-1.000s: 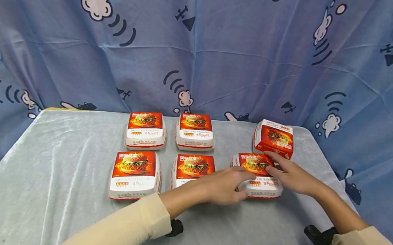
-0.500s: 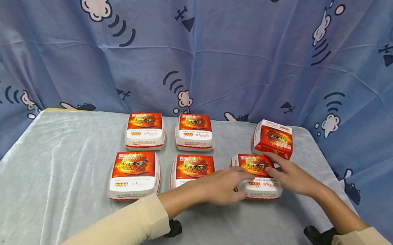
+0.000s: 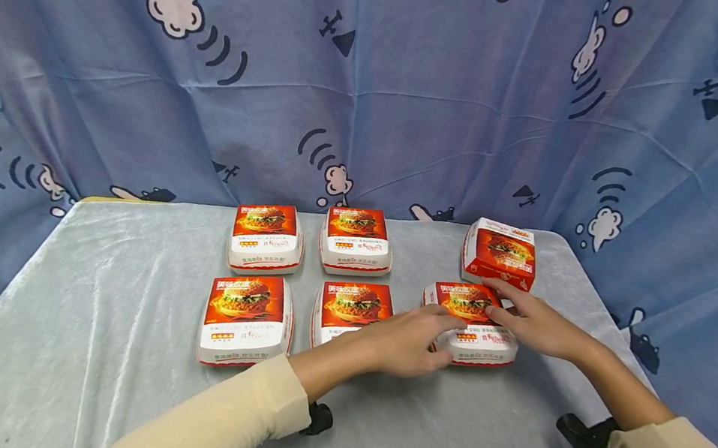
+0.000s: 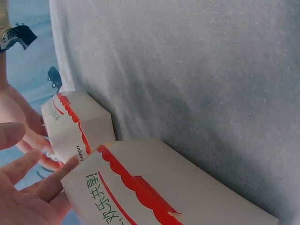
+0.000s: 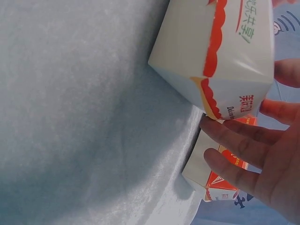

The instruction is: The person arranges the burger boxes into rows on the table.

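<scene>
A red and white burger box [image 3: 482,345] sits at the front right, with a burger picture on its lid. My left hand [image 3: 408,340] reaches across the front middle burger box [image 3: 348,306], its fingertips at the left edge of the front right box. On the other side, my right hand [image 3: 536,323] has its thumb over the lid and its fingers along the right side. In the right wrist view, fairly straight fingers [image 5: 234,140] lie against that box's corner. The left wrist view shows the left fingers [image 4: 47,187] loosely extended. Behind the right hand stands a turned burger box [image 3: 501,252], red side forward.
More burger boxes stand to the left: a front left box [image 3: 247,323], a back left box [image 3: 266,238] and a back middle box [image 3: 357,241]. All rest on a grey cloth-covered table [image 3: 78,338]. A blue patterned curtain [image 3: 415,110] hangs directly behind it.
</scene>
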Motion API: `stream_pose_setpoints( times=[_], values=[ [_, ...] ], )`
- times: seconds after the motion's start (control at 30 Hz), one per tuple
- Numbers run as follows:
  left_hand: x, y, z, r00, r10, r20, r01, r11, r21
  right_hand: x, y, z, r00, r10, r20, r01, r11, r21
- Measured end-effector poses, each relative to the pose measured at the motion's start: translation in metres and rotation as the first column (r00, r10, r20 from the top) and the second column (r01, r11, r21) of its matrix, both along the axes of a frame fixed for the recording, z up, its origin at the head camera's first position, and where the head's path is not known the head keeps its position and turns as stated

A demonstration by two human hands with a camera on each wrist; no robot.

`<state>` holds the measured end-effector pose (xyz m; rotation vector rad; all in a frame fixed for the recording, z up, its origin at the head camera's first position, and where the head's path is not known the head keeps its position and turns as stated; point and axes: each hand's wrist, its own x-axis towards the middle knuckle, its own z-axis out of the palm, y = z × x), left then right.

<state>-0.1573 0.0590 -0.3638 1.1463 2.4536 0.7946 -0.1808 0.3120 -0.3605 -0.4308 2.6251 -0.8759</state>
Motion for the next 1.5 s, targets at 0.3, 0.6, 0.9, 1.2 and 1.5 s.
stream_pose_setpoints(
  times=[0.3,0.6,0.9,1.2,1.5],
  values=[
    [-0.003,-0.002,0.003,1.000,0.006,-0.008,-0.006,1.000,0.020,-0.003,0.002,0.005,1.000,-0.012,0.002,0.012,0.999,0.042],
    [-0.014,-0.010,0.014,0.998,0.062,-0.026,-0.060,0.996,0.060,-0.029,0.017,0.021,0.989,-0.081,-0.126,0.094,0.991,0.099],
    [-0.029,-0.020,0.017,0.987,0.156,-0.026,-0.151,0.979,0.134,-0.049,0.036,0.018,0.960,-0.196,-0.199,0.234,0.954,0.189],
    [-0.043,-0.027,0.021,0.977,0.213,-0.032,-0.206,0.966,0.154,-0.062,0.040,0.012,0.965,-0.186,-0.188,0.218,0.961,0.169],
    [-0.055,-0.033,0.022,0.961,0.275,-0.030,-0.264,0.945,0.191,-0.072,0.039,0.008,0.967,-0.171,-0.191,0.199,0.970,0.141]
  ],
)
